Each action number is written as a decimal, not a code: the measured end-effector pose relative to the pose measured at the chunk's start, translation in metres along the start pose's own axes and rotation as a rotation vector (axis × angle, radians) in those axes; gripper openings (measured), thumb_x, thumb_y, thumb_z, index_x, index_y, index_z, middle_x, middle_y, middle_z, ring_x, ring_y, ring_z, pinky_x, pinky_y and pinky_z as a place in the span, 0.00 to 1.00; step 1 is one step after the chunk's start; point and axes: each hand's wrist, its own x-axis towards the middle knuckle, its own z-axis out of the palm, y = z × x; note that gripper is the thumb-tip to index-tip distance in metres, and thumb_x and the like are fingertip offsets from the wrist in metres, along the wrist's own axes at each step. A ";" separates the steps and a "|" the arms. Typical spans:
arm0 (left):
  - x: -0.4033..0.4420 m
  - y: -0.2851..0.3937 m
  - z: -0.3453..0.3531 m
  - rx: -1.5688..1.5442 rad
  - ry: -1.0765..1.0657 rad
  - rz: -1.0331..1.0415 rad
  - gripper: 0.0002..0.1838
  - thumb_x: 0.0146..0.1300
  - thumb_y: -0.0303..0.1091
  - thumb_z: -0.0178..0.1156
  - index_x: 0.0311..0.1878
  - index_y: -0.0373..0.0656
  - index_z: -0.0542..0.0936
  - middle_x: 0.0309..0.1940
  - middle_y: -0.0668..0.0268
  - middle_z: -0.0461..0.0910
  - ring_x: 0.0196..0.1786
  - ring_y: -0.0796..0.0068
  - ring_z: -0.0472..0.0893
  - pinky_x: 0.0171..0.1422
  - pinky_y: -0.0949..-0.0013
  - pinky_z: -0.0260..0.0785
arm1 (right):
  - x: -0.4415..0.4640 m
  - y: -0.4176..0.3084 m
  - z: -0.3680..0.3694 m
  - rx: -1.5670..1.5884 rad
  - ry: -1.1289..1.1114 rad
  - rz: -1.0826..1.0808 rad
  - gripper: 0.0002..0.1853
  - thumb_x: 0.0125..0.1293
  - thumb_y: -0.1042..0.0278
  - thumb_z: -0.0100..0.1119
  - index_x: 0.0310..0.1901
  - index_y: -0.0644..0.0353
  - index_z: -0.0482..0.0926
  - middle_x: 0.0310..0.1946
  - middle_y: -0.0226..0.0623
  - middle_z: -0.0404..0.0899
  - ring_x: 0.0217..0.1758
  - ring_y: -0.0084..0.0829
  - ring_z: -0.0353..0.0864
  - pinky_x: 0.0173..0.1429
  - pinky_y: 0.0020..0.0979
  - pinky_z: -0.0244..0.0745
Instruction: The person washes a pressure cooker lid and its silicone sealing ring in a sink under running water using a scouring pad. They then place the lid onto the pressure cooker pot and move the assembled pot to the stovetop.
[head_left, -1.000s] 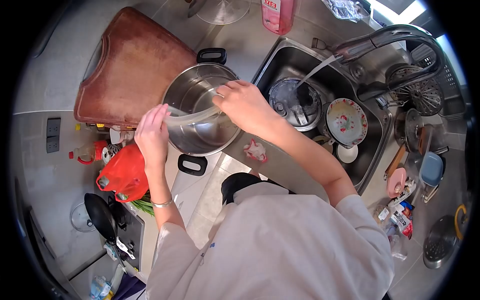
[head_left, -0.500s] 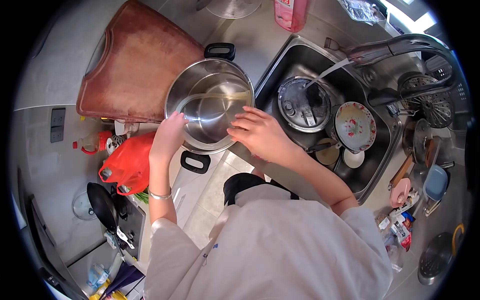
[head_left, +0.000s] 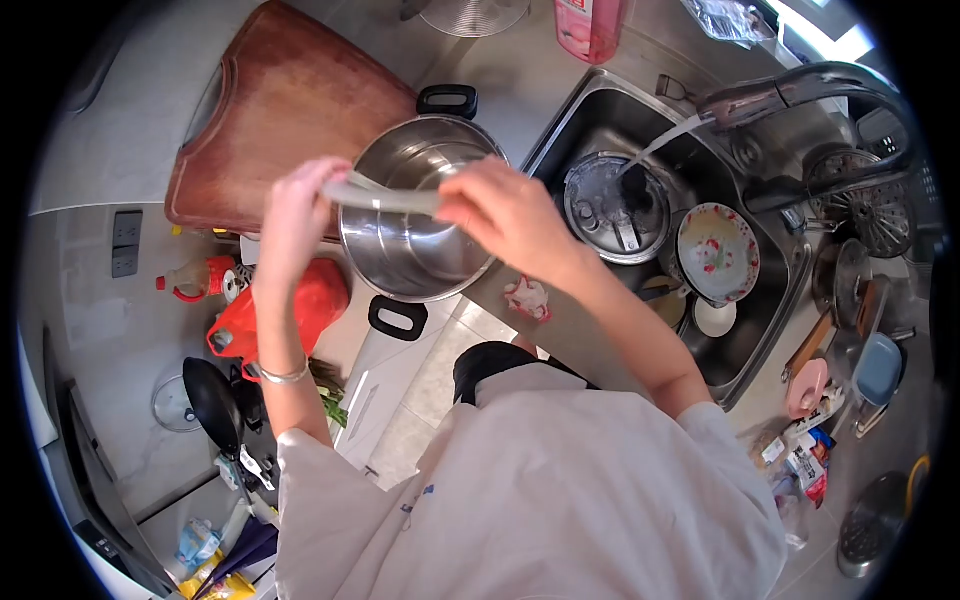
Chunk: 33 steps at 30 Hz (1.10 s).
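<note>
A pale, translucent rubber sealing ring (head_left: pixel 388 198) is stretched between my hands, slightly blurred. My left hand (head_left: pixel 296 212) pinches its left end, beside the cutting board's lower edge. My right hand (head_left: pixel 508 215) has its fingers closed on the other end. Directly beneath the ring stands a deep steel pot (head_left: pixel 425 262) with two black side handles; its inside shows bare metal. To the right, a round metal lid (head_left: pixel 612 225) lies in the sink (head_left: pixel 590 105), with water from the faucet (head_left: pixel 745 107) running onto it.
A large brown cutting board (head_left: pixel 300 110) lies behind the pot. The sink also holds a floral bowl (head_left: pixel 718 250) and a small white bowl (head_left: pixel 714 318). A red plastic bag (head_left: pixel 325 300) sits at left, a crumpled cloth-like scrap (head_left: pixel 527 298) by the sink's front.
My hands have lifted the sealing ring up from the pot's inside. My left hand has moved left and up, off the pot rim, uncovering more of the bag.
</note>
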 end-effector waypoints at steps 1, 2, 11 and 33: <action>0.009 0.008 -0.011 0.030 0.046 0.029 0.10 0.57 0.23 0.54 0.43 0.36 0.78 0.38 0.54 0.80 0.40 0.59 0.81 0.45 0.66 0.70 | 0.008 -0.002 -0.005 0.040 0.062 0.003 0.08 0.56 0.65 0.62 0.34 0.58 0.75 0.26 0.36 0.73 0.29 0.36 0.73 0.33 0.35 0.67; 0.019 0.018 -0.022 0.058 0.095 0.060 0.11 0.56 0.22 0.54 0.44 0.37 0.77 0.36 0.53 0.79 0.38 0.58 0.80 0.43 0.64 0.70 | 0.014 -0.007 -0.013 0.076 0.123 0.004 0.08 0.57 0.66 0.62 0.34 0.58 0.75 0.25 0.36 0.73 0.29 0.36 0.73 0.33 0.34 0.67; 0.089 0.152 -0.087 0.082 0.238 0.478 0.09 0.55 0.24 0.57 0.41 0.38 0.74 0.23 0.58 0.73 0.25 0.66 0.72 0.30 0.70 0.64 | 0.010 -0.061 -0.126 0.448 0.233 0.086 0.11 0.69 0.62 0.50 0.44 0.62 0.73 0.29 0.25 0.73 0.30 0.12 0.65 0.33 0.16 0.61; 0.099 0.082 0.057 -0.704 -0.226 -0.068 0.09 0.64 0.31 0.56 0.45 0.42 0.69 0.24 0.67 0.76 0.22 0.82 0.76 0.20 0.83 0.62 | -0.150 0.024 -0.123 0.801 0.342 0.604 0.21 0.62 0.73 0.54 0.58 0.65 0.67 0.44 0.44 0.79 0.48 0.37 0.80 0.55 0.36 0.75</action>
